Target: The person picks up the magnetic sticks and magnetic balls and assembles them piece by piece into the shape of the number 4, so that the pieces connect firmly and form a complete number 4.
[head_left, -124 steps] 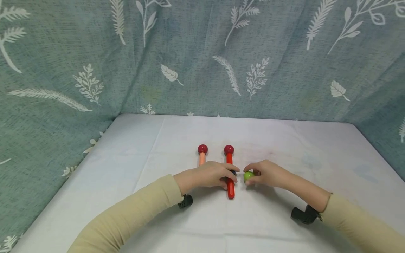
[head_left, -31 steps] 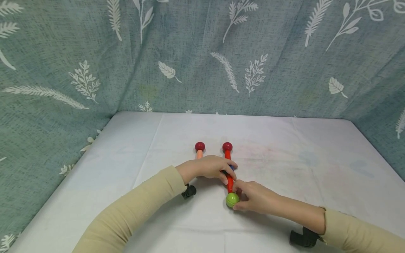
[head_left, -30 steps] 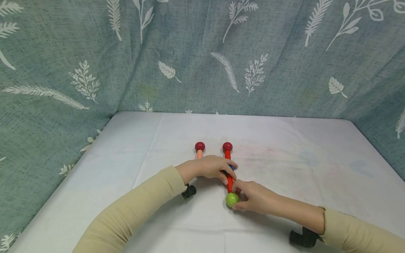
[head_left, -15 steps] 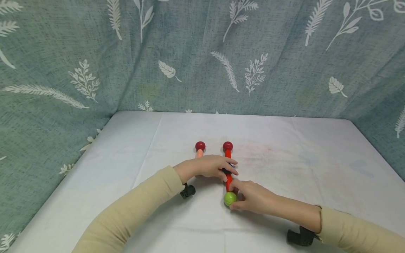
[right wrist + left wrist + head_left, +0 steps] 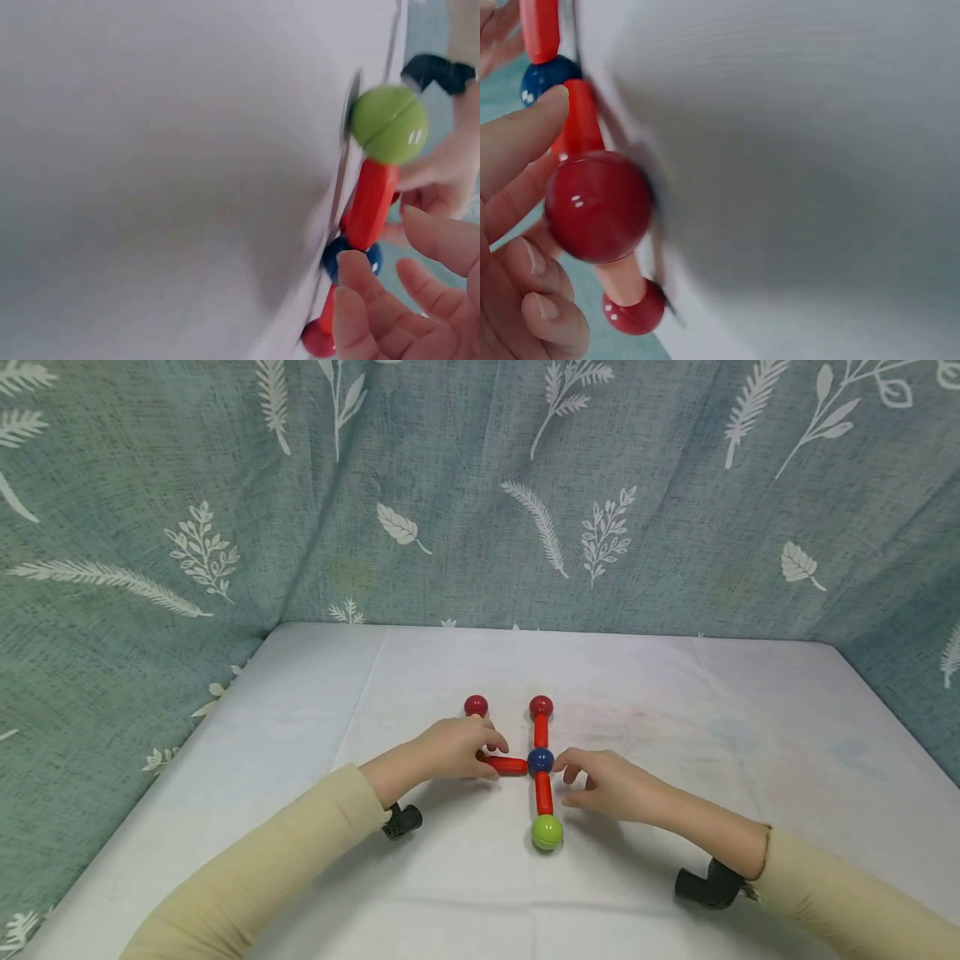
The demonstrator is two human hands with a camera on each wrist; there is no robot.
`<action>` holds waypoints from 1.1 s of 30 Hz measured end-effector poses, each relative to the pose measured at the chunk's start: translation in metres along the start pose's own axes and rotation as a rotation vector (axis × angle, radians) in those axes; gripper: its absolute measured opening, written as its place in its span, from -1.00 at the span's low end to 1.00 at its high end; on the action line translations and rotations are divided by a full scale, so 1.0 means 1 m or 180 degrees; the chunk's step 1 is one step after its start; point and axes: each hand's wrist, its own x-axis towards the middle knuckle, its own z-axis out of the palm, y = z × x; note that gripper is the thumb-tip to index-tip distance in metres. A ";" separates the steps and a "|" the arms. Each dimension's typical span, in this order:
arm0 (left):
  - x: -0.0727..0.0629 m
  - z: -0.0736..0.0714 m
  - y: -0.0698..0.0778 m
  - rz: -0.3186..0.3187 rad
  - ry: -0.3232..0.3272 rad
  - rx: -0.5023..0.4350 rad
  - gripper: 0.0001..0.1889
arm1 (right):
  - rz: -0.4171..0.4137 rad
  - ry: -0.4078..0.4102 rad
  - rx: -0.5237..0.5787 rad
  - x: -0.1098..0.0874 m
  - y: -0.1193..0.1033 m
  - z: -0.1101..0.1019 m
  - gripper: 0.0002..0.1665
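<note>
Rods and balls of a magnetic building toy lie joined on the table. A blue ball (image 5: 541,761) sits at the middle, with a red rod (image 5: 543,793) running down to a green ball (image 5: 547,832) and another up to a dark red ball (image 5: 541,707). A third red rod (image 5: 507,766) reaches left from the blue ball. My left hand (image 5: 450,750) pinches this rod near a second dark red ball (image 5: 600,207), which joins a peach rod (image 5: 622,280). My right hand (image 5: 611,785) is loosely curved, index fingertip right at the blue ball, holding nothing.
A white cloth covers the table (image 5: 712,693), and a green leaf-patterned curtain (image 5: 465,510) hangs behind it. Past the peach rod lies another dark red ball (image 5: 634,309). Black wrist devices (image 5: 708,885) hang below both sleeves.
My left hand has moved left from the blue ball to the left rod. The right hand earlier brought the green ball to the lower rod; it has let go and moved up beside the blue ball.
</note>
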 end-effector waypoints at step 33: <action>0.003 0.013 -0.003 -0.0072 0.0216 -0.0178 -0.70 | -0.0012 0.0245 0.0255 0.040 0.011 0.006 -0.64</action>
